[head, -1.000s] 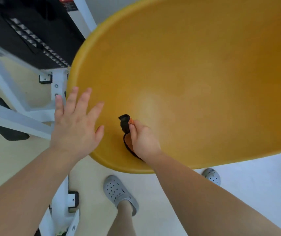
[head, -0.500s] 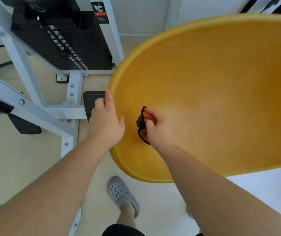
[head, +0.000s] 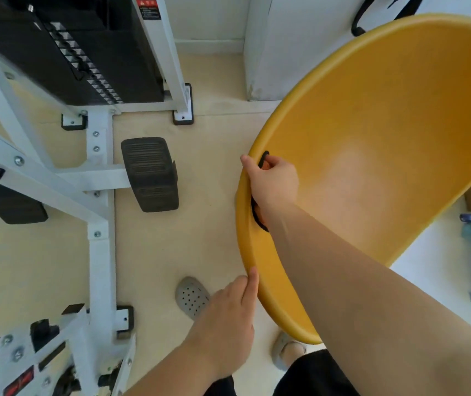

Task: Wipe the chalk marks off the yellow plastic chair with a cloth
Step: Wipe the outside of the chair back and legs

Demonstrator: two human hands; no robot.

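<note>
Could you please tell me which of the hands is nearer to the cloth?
Right. The right hand grips the cloth against the rim of the chair; the left hand touches the rim nearer the person, apart from the cloth.

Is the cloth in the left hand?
No, the right hand grips the cloth at the rim of the yellow chair, while the left hand only touches that rim.

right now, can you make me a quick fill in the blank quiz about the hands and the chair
1. The right hand holds a ___ against the chair, near its rim.
2. The chair is made of ___ plastic.
3. The left hand touches the chair's rim, beside a grey ___ on the floor.
4. The weight machine has a ___ frame.

Missing words: cloth; yellow; shoe; white.
</note>
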